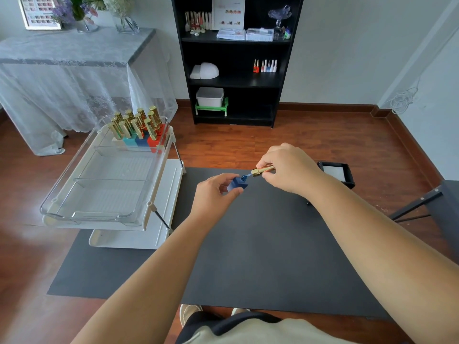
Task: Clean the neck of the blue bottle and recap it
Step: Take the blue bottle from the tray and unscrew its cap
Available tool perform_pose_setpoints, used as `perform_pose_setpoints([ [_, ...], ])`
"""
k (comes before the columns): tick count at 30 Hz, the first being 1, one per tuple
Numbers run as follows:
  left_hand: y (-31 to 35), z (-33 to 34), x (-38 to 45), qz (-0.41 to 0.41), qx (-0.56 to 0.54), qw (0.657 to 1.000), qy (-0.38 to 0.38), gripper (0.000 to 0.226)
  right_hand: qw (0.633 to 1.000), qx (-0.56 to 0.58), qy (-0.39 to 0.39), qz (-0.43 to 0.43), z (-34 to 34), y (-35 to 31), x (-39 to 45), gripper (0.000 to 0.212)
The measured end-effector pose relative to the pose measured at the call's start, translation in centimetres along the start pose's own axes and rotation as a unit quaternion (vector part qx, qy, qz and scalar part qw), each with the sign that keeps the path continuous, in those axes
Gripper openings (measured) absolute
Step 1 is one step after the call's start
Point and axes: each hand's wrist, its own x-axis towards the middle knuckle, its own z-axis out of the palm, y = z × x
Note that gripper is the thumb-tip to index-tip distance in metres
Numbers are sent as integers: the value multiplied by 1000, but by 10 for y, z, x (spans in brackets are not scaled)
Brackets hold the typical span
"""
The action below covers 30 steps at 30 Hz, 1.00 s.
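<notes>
A small square blue bottle (237,184) is held tilted above the black table mat (260,244) by my left hand (214,194), thumb and fingers on its sides. My right hand (289,166) grips the gold cap (262,170), which lies almost level, just right of the bottle. The cap's brush tip, wet with blue polish, touches the bottle's open neck (244,177). No cloth or wipe is visible in either hand.
To the left a white cart carries a clear tray (104,184) with several gold-capped polish bottles (139,127) at its far end. A small black bin with a white liner (336,173) stands past the mat's right corner. A black shelf unit (236,60) lines the far wall.
</notes>
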Motion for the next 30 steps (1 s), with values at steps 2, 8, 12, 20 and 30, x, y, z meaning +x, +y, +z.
perform_pose_setpoints([
  [2,0,0,1,-3,-1,1000,1,24,1000,1,16,2,2,1,0,23],
  [8,0,0,4,-15,-15,1000,4,23,999,9,40,15,8,3,-5,21],
  [12,-1,1,4,-20,-15,1000,3,22,998,25,43,26,12,4,-6,21],
  [20,-2,0,2,-30,-15,999,-7,26,998,35,48,28,18,8,-11,22],
  [30,-5,-3,1,-45,-28,999,-8,26,995,65,56,44,25,9,-14,19],
])
